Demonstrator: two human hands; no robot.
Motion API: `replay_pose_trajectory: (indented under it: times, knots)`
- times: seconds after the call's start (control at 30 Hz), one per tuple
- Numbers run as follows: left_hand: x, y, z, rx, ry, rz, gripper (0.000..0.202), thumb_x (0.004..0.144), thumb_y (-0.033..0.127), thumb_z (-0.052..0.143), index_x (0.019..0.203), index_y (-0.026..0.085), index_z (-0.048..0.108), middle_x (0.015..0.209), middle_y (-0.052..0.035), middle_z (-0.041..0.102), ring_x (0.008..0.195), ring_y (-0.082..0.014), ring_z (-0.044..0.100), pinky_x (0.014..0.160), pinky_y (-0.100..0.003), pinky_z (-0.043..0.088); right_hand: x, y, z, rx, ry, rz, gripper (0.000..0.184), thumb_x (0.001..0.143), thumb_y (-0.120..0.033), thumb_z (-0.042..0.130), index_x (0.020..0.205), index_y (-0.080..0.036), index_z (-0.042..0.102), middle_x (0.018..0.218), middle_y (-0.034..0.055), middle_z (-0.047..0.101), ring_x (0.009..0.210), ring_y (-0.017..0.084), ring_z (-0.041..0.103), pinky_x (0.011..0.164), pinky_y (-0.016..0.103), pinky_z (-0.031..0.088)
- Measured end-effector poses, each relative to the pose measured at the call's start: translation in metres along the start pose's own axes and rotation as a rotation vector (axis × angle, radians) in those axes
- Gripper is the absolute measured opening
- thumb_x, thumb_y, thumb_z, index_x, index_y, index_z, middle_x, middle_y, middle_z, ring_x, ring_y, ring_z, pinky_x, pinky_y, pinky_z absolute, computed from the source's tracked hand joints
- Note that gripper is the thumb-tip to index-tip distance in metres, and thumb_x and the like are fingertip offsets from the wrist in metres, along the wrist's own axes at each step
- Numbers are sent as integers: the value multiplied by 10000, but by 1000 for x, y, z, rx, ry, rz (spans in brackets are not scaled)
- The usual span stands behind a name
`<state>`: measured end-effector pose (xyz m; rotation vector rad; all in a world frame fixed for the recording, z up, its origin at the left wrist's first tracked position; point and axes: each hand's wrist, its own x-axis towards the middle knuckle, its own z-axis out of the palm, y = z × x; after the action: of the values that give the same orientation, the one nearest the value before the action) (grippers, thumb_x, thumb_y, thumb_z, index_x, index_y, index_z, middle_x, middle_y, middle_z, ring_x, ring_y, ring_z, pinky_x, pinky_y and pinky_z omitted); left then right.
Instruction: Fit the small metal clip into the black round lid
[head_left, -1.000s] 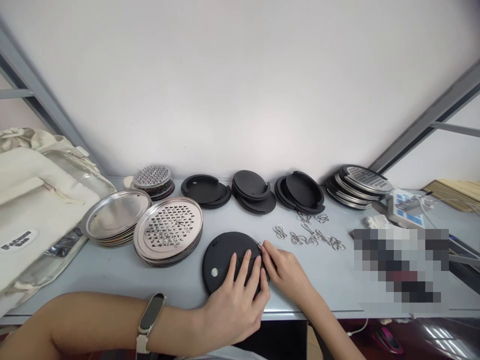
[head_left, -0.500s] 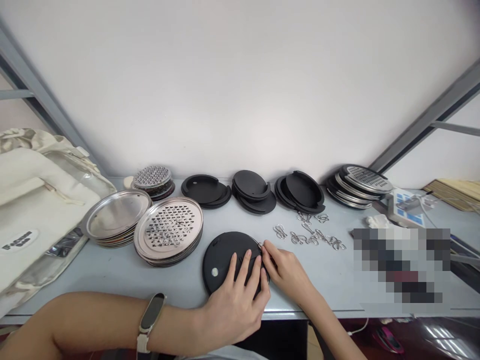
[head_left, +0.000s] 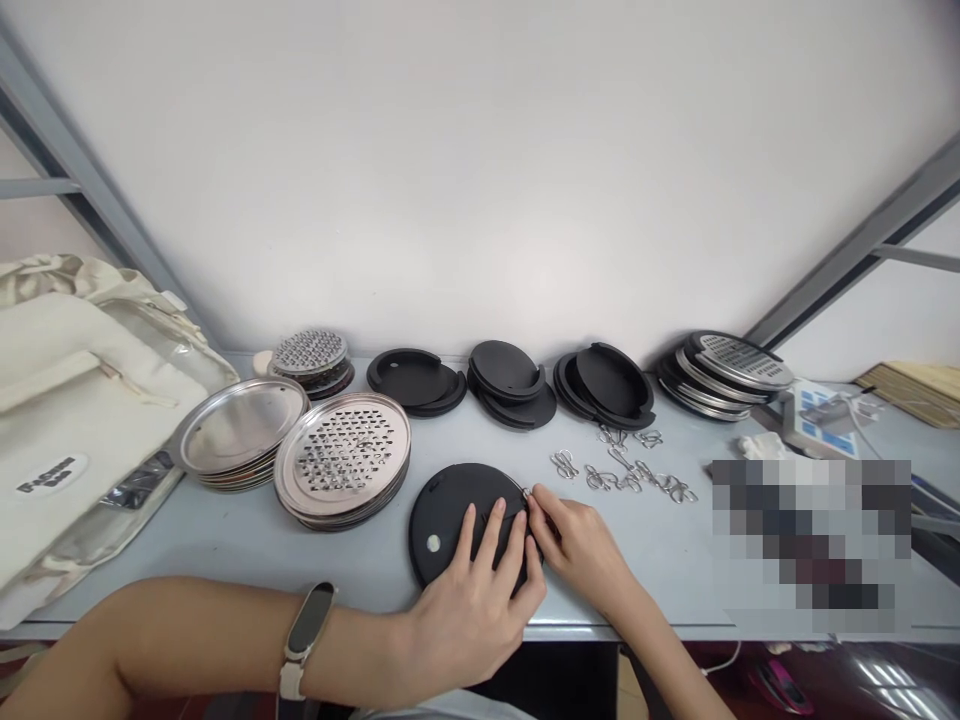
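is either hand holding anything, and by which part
The right hand pinches a small metal piece, exact part hidden; left hand lies on black disc.

The left arm comes in from the lower left corner, its elbow bent and its left forearm [head_left: 210, 620] running nearly level across the front. The left wrist [head_left: 375, 640] leads into the left hand [head_left: 480, 605], which lies palm down with its back showing, the fingers slightly spread and pointing away from the body. The right forearm [head_left: 660, 630] slants up and inward from the lower right. The right hand [head_left: 581, 540] is curled just beside the left fingertips, its thumb and forefinger drawn close together in a pinch.
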<state>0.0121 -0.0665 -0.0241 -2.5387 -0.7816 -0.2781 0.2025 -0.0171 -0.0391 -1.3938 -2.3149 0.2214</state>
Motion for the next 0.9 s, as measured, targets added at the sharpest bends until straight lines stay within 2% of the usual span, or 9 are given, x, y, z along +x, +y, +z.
replay_pose_trajectory:
  times: [0.17,0.43,0.7,0.9]
  knots:
    - [1,0,0,9,6,-19,514,933,355,377,1316,21,453,1393,-280,425,1301,-448,384,1041,-607,248,-2,-1,0,-3,-5,-1,205,952,-225,331,797,-213,465,528,-25,527,442,148,501,484,244,315]
    - [0,0,1,12,-2,-28,556,923,392,399,1334,20,441,1418,-281,394,1307,-449,373,1044,-605,242,1,1,0,52,6,15,194,954,-229,329,851,-215,493,572,1,596,468,165,558,484,239,347]
    - [1,1,2,8,-2,-23,536,933,368,359,1327,14,441,1404,-277,413,1293,-464,382,1024,-607,264,3,0,0,104,4,67,191,952,-228,334,811,-232,463,597,4,608,497,172,583,495,233,366]
    - [1,0,1,29,0,-24,519,939,368,342,1321,33,450,1390,-253,445,1299,-438,389,1037,-597,268,2,1,0,111,-3,65,172,951,-214,332,832,-234,455,607,0,609,504,173,587,503,235,369]
